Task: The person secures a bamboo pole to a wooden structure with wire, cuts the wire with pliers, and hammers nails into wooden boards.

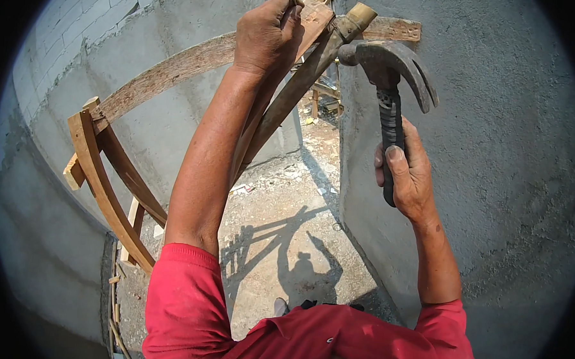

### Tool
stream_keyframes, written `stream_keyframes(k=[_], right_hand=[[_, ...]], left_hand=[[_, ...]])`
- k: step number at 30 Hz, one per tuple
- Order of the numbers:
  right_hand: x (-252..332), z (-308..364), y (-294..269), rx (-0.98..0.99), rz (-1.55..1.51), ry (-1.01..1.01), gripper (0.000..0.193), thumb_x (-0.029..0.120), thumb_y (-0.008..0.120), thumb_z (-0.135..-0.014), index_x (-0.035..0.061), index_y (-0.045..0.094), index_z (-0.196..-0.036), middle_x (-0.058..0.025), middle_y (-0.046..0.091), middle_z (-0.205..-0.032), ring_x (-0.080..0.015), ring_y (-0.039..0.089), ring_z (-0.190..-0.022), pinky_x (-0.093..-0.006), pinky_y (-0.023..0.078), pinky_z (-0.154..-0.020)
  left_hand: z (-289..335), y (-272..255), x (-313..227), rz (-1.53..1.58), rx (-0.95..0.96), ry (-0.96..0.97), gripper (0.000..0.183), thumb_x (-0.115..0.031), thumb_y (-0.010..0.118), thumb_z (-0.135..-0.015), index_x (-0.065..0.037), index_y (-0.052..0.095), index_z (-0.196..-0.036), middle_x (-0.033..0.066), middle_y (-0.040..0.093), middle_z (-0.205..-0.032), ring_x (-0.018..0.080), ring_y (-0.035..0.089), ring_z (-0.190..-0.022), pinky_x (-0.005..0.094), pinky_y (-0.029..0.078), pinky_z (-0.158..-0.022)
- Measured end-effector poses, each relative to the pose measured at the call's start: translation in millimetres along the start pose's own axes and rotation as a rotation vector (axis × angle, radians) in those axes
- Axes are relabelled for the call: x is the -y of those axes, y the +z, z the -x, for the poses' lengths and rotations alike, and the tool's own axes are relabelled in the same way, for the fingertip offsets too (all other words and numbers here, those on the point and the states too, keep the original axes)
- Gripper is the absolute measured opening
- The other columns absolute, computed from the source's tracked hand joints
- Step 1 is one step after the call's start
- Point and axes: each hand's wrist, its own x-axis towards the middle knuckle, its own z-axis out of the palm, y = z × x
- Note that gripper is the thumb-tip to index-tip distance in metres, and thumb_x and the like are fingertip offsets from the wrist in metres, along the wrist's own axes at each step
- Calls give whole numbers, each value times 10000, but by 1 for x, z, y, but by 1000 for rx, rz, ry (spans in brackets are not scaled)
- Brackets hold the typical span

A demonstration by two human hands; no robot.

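My left hand [266,34] is raised at the top, its thumb and fingers pinched together against the upper end of a wooden board [315,23]. What it pinches is too small to make out. In my right hand [408,172] is a claw hammer [391,113], gripped low on its black wrapped handle. The hammer stands upright, head uppermost, its striking face turned left and its claw right. Just beyond the head is the cut upper end of a round, bamboo-like pole [358,19]. A long horizontal plank [170,75] runs behind my left hand and the pole.
A wooden frame of crossed slats [95,171] stands at the left. Rough grey plastered walls rise on the right [506,157] and left. A gap between the walls shows debris [315,129] beyond. Thin wood scraps [116,313] lie along the left wall's foot. Shadows fall on the concrete floor [267,198].
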Motion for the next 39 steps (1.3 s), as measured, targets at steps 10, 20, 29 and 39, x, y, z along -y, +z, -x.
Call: stream_keyframes(k=[10, 20, 29, 39], right_hand=[[45, -90, -1, -99, 18, -593, 553, 434, 488, -1084, 64, 431, -1490, 10, 566, -745, -48, 557, -606, -221, 479, -533], [50, -95, -4, -56, 358, -501, 520, 457, 419, -1105, 67, 497, -1440, 51, 485, -700, -34, 495, -552, -220, 441, -494], [33, -88, -7, -19, 337, -108, 361, 391, 480, -1093, 74, 559, -1246, 18, 528, -640, -92, 564, -560, -290, 472, -516], [-44, -57, 116, -99, -492, 180, 595, 304, 870, -847, -15, 625, -1286, -46, 662, -862, -97, 612, -652, -251, 522, -614]], left_hand=[[-5, 3, 34, -137, -14, 197, 184, -208, 681, -921, -90, 744, -1047, 133, 732, -841, 297, 728, -760, 385, 556, -700], [0, 4, 31, -118, 6, 229, 194, -165, 709, -873, -85, 729, -1048, 128, 722, -895, 309, 720, -797, 383, 558, -722], [-3, 6, 32, -157, 6, 230, 208, -204, 718, -876, -89, 738, -1048, 117, 743, -969, 320, 733, -861, 391, 572, -764], [-7, -2, 49, -27, 56, 87, 323, -183, 660, -864, -85, 740, -1161, 66, 766, -1004, 116, 630, -638, 291, 533, -650]])
